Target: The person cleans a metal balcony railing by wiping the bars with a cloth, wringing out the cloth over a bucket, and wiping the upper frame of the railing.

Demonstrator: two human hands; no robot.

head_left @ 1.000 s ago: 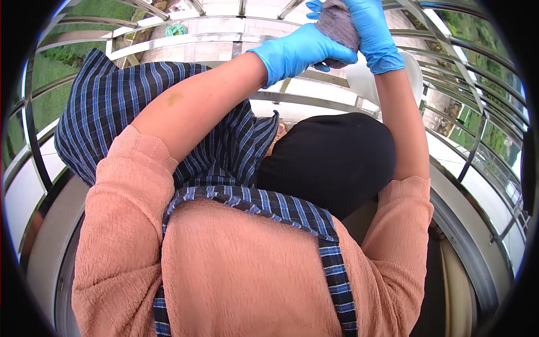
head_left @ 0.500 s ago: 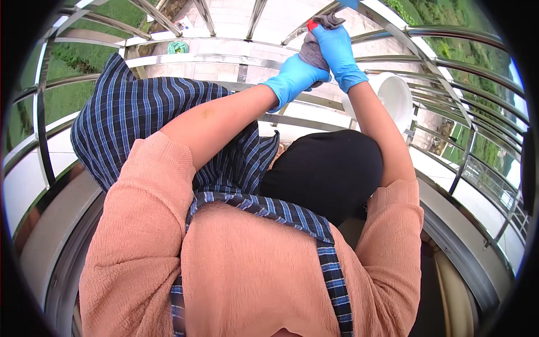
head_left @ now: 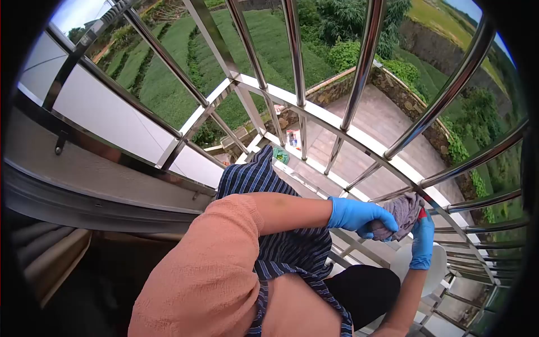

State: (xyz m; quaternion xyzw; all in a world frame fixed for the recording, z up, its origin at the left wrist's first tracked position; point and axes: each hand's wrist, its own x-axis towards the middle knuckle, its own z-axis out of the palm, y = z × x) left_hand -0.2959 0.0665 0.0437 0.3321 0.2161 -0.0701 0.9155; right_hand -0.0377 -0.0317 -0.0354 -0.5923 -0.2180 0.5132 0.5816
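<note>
My left hand (head_left: 360,217), in a blue glove, is closed on a crumpled grey cloth (head_left: 405,208). My right hand (head_left: 422,240), also gloved in blue, grips the same cloth from the right side. A small red piece shows at the top of the right glove; what it is cannot be told. The cloth is pressed against a steel railing bar (head_left: 387,195) of the balcony grille. My peach sleeve and blue striped apron (head_left: 264,185) fill the lower middle of the view.
Curved steel bars (head_left: 359,84) enclose the balcony on all sides. A white bucket (head_left: 437,275) sits just below my right hand. My black-clad knee (head_left: 365,289) is at the bottom. Far below lie a paved yard and green fields.
My head has lifted and turned, so the view now looks out through the railing. Both hands, still on the cloth, have dropped from the top of the view to the lower right.
</note>
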